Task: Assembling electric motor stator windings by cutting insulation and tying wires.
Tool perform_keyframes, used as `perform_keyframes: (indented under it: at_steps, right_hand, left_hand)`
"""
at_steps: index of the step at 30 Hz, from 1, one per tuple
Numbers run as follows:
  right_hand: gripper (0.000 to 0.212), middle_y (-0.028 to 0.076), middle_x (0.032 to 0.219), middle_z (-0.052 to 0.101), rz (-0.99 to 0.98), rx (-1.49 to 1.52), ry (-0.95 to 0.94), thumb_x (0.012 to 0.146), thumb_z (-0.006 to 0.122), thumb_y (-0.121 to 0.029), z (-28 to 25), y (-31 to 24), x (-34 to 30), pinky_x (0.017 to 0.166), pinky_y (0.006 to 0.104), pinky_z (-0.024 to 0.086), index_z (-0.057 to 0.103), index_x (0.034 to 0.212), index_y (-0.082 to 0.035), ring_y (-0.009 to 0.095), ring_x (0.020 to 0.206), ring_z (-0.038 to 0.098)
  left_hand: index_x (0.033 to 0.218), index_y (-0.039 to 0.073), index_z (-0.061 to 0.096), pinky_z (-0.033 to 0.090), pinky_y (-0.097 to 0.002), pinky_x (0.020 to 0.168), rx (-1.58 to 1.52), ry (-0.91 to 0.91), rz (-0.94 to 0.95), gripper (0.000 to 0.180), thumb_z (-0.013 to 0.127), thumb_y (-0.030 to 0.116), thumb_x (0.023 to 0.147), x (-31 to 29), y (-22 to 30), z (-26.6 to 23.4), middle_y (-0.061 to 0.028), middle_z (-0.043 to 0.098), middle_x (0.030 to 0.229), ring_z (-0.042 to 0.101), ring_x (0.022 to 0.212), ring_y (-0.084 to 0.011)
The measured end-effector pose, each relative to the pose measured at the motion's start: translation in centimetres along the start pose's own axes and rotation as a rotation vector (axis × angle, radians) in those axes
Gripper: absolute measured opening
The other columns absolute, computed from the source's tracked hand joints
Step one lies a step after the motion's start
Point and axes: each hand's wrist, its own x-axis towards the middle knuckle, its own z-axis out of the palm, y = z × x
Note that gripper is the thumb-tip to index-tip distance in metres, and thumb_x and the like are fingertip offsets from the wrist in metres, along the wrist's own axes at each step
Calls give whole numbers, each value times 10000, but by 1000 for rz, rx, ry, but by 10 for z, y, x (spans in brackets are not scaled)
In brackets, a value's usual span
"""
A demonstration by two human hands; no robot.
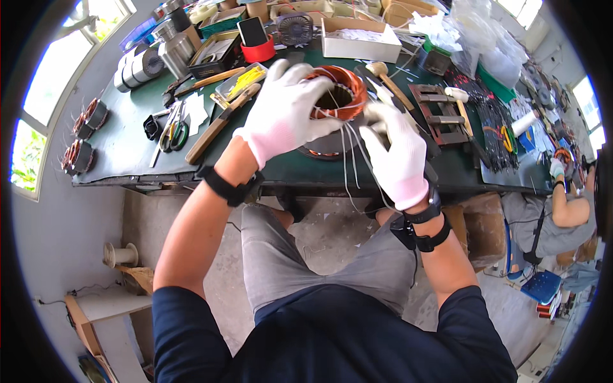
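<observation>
A ring-shaped motor stator wound with copper wire (348,83) is tilted in front of me above the bench, its dark hollow centre showing. My left hand (287,108), in a white glove with a pink cuff, grips its left side, fingers over the top and thumb below. White cord (345,163) is laced about the winding, and its loose ends hang past the bench's front edge. At the stator's right side my right hand (397,150), gloved alike, has its fingers curled and pinched by the cord; the fingertips are partly hidden. A grey round base (322,148) sits under the stator.
On the green bench (271,166) lie scissors (174,135), a wooden-handled tool (220,124), a mallet (389,83) and a metal frame (440,115). Boxes, a phone (253,30) in a red holder and a small fan stand behind. A co-worker (559,210) sits at right.
</observation>
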Motion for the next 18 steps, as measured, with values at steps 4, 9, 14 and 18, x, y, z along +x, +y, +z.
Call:
perform_keyframes:
  at_steps: [4, 9, 14, 18]
  right_hand:
    - [570, 138, 1188, 721, 283, 719, -185, 951, 718, -29, 12, -8, 36, 661, 292, 589, 505, 1477, 24, 150, 764, 710]
    - [163, 89, 865, 731, 539, 469, -201, 1018, 657, -89, -7, -9, 19, 574, 294, 531, 708, 1137, 10, 139, 661, 675]
    - [68, 179, 880, 717, 189, 6, -139, 947, 680, -28, -6, 29, -40, 686, 357, 547, 738, 969, -3, 336, 733, 692]
    - [226, 6, 834, 627, 518, 572, -124, 1054, 624, -99, 8, -18, -21, 609, 215, 478, 656, 1256, -2, 35, 676, 558]
  left_hand:
    - [1482, 55, 540, 384, -563, 1179, 122, 283, -57, 894, 904, 124, 668, -7, 31, 2, -184, 608, 1418, 498, 1396, -414]
    - [1518, 59, 525, 525, -430, 1024, -347, 148, -239, 756, 796, 7, 814, -25, 32, 31, -150, 727, 1224, 674, 1154, -365]
    - [1350, 64, 672, 553, -405, 922, -383, 213, -94, 511, 777, 10, 853, -17, 31, 34, -144, 745, 1101, 699, 1027, -341]
    - [1303, 67, 700, 564, -401, 905, -343, 291, -107, 465, 788, 22, 849, -29, 26, 36, -141, 741, 1091, 709, 1003, -335]
